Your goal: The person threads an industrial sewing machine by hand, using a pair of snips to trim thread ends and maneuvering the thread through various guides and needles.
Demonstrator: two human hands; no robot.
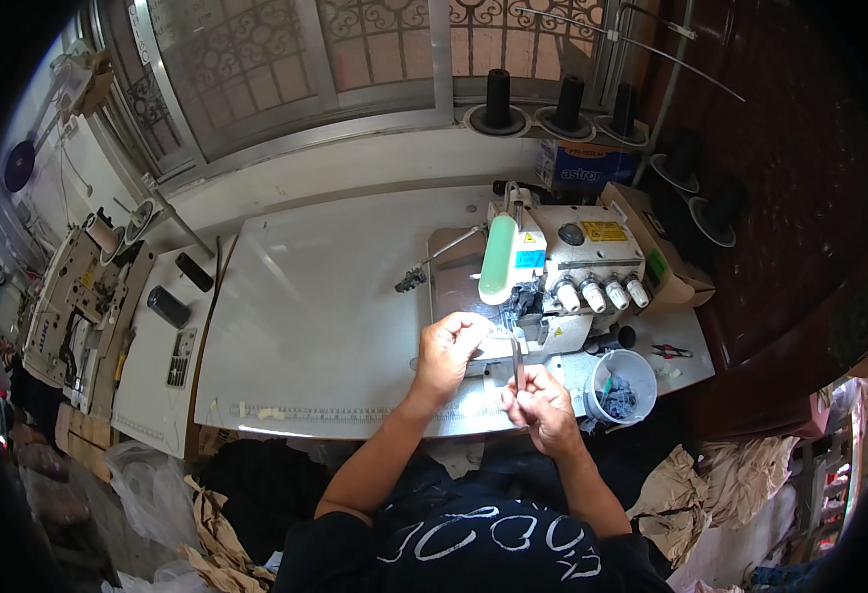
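An overlock sewing machine [592, 252], white with a row of tension dials, stands on the right part of a white table. Its lamp with a green cover [498, 259] lights the needle area brightly. My right hand [543, 410] is closed around slim metal tweezers [519, 368], whose tips point up at the needle area. Just left of the needle area, my left hand [449, 351] has thumb and fingers pinched together close to the tweezers' tips. Glare hides what that pinch holds, perhaps thread.
A white bucket of scraps [620, 387] stands right of my right hand, with small snips [671, 351] beyond it. Black thread cones [498, 99] stand behind the machine near a cardboard box [656, 247]. Another sewing machine [83, 296] is at far left. Dark cloth [256, 484] lies below the table.
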